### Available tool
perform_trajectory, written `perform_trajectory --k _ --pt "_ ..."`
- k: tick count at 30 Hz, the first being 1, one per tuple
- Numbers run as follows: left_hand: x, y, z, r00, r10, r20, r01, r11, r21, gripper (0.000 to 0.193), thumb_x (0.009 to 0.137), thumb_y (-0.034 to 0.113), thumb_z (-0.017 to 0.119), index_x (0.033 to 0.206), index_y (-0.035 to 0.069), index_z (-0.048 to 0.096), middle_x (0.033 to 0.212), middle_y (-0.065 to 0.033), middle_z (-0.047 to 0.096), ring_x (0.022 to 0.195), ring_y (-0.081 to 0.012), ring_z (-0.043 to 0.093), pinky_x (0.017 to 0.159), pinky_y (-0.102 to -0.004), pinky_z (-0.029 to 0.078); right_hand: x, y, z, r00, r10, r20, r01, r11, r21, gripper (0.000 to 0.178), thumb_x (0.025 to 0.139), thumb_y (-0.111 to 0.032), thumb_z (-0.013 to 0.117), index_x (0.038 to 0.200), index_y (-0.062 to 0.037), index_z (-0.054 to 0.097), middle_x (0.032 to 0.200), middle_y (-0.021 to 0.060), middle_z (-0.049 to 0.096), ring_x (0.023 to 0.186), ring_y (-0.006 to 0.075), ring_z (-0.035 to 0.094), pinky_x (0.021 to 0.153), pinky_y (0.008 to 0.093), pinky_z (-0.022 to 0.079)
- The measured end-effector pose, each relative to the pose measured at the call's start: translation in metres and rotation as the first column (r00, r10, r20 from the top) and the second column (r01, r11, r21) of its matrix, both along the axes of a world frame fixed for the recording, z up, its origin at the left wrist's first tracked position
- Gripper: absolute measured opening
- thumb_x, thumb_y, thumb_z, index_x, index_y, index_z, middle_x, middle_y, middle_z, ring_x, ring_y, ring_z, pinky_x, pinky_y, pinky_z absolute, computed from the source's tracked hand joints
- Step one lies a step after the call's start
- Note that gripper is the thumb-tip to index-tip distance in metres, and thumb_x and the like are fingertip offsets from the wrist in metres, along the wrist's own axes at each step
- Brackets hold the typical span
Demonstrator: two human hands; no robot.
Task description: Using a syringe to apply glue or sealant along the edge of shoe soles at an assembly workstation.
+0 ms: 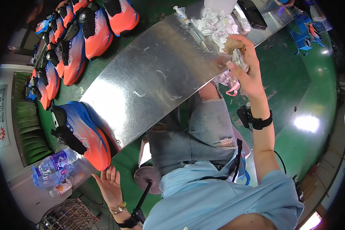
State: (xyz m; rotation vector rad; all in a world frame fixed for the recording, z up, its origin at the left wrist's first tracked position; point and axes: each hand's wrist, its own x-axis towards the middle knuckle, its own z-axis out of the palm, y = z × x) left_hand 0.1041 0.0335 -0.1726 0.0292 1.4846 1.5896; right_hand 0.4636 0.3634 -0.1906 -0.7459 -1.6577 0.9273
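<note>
My right hand [250, 74] is raised over the far right edge of the metal table, its fingers curled round a crumpled tan-and-white wad [238, 53]. Whether the wad is cloth, paper or sponge, I cannot tell. Low on the left, my left hand [110, 183] has its fingers extended just below the toe of an orange-and-blue sports shoe [89, 134]. Those fingertips are at the shoe's tip; contact is unclear. The shoe rests at the table's left end, a black strap and dial across it.
The bare metal table [149, 73] bears a syringe-like tube [195, 33], crumpled white tissues [217, 27] and a black phone-like slab [253, 14]. Several similar shoes [74, 50] stand in rows at the far left. Plastic bottles [55, 165] lie beside the near shoe, above a wire basket [69, 214].
</note>
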Motion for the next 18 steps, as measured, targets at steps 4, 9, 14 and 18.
perform_trajectory --k 4,9,14,18 --pt "0.003 0.037 0.004 0.999 0.002 0.043 -0.007 0.993 0.122 0.049 0.088 0.044 0.043 0.122 0.009 0.041 0.119 -0.0072 0.05 0.106 -0.0232 0.052 0.089 -0.0319 0.044 0.003 0.008 -0.002 0.996 -0.043 0.077 0.046 0.998 -0.034 0.047 0.077 -0.004 0.06 0.119 -0.0045 0.042 0.097 0.0036 0.05 0.092 0.0127 0.045 0.083 0.0259 0.035" --pt "-0.01 0.04 -0.003 0.995 -0.02 -0.095 0.029 0.995 0.096 0.049 0.089 0.04 0.046 0.126 0.01 0.038 0.125 -0.0053 0.046 0.107 -0.0252 0.051 0.089 -0.0319 0.044 0.002 -0.005 -0.002 0.999 -0.037 -0.035 0.035 0.997 -0.064 0.042 0.08 -0.005 0.056 0.12 -0.0035 0.042 0.097 0.0038 0.05 0.091 0.0116 0.045 0.084 0.0252 0.035" --pt "0.006 0.024 -0.005 1.0 0.009 0.004 -0.009 0.995 0.097 0.049 0.087 0.031 0.053 0.125 0.004 0.038 0.123 -0.0086 0.048 0.107 -0.0234 0.052 0.089 -0.032 0.046 -0.002 -0.011 0.003 0.985 -0.122 -0.126 0.094 0.974 -0.204 0.045 0.088 -0.026 0.042 0.122 0.0028 0.037 0.103 0.0098 0.051 0.096 0.019 0.048 0.091 0.0338 0.034" --pt "0.065 -0.002 -0.015 0.986 -0.11 0.128 0.093 0.987 0.133 0.062 0.079 0.034 0.061 0.126 0.002 0.035 0.121 -0.0109 0.049 0.107 -0.0251 0.051 0.086 -0.0397 0.047 -0.01 -0.008 0.007 0.941 -0.071 -0.331 -0.027 0.959 -0.284 0.044 0.089 -0.026 0.043 0.122 0.0028 0.037 0.104 0.0098 0.051 0.097 0.0185 0.049 0.091 0.036 0.036"
